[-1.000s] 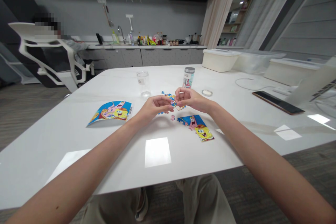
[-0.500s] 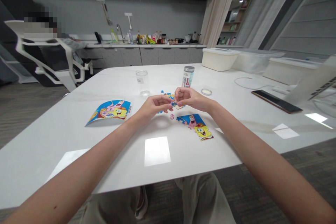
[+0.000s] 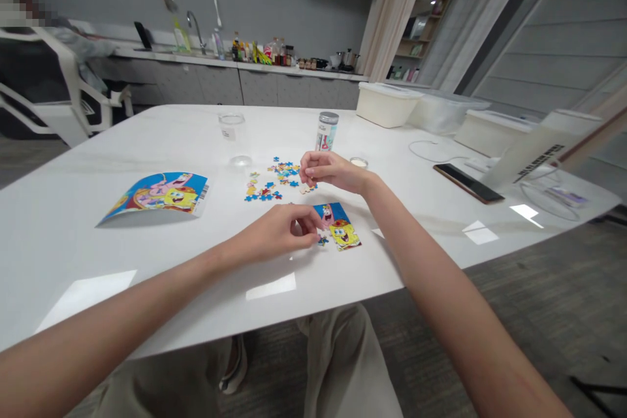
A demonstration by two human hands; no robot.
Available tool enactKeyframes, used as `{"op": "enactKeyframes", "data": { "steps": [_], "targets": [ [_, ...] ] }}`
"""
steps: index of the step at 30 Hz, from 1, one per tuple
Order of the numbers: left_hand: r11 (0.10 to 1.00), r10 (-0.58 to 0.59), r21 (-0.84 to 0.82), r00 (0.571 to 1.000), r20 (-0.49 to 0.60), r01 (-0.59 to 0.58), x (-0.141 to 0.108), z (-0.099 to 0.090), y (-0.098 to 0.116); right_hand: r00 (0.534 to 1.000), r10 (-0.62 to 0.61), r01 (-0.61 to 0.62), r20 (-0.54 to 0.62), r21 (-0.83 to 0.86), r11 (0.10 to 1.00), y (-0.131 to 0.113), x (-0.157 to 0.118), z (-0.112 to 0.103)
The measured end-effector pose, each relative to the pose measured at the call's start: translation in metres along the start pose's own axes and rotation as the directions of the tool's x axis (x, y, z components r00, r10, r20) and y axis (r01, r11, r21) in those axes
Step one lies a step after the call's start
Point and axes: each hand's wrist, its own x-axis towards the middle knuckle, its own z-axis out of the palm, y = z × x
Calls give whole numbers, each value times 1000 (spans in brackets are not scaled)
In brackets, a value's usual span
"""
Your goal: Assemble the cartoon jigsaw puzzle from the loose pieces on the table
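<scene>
1. Two bare hands work above the white counter [image 3: 206,312]; the step in hand seems to be bringing a small piece [image 3: 322,241] to the joined section [image 3: 345,233] of the puzzle.
2. For doing this well, I would turn the small piece flat first, so that its printed side looks upward, and compare it with the picture sheet [image 3: 171,198], which lies to the left.
3. It is better to match tab with notch before any pressing. Then one should push straight down, gently, because a sideways push may open the joints of the section.
4. The left hand [image 3: 284,230] has its grip nearly closed: thumb and fingertips appear to pinch the small piece, just beside the left edge of the joined section. The contact is partly covered by the fingers.
5. The right hand [image 3: 337,170] has its fingers curled in a loose manner, near the loose pieces [image 3: 287,172]. Whether its grip contains something, I cannot tell.
6. This right hand, I think, could steady the joined section from its right side during the pressing.
</scene>
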Motion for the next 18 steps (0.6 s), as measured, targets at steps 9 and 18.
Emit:
{"op": "enactKeyframes", "data": {
  "steps": [9,18],
  "targets": [
    [955,161,255,987,-10,-153,-1,17,-1,997,58,-55,53,-54,997,-3,1,6],
    [705,429,515,871,238,-488,-13,9,0,1000,17,-21,-15,-355,935,-2,0,7]
  ]
}}
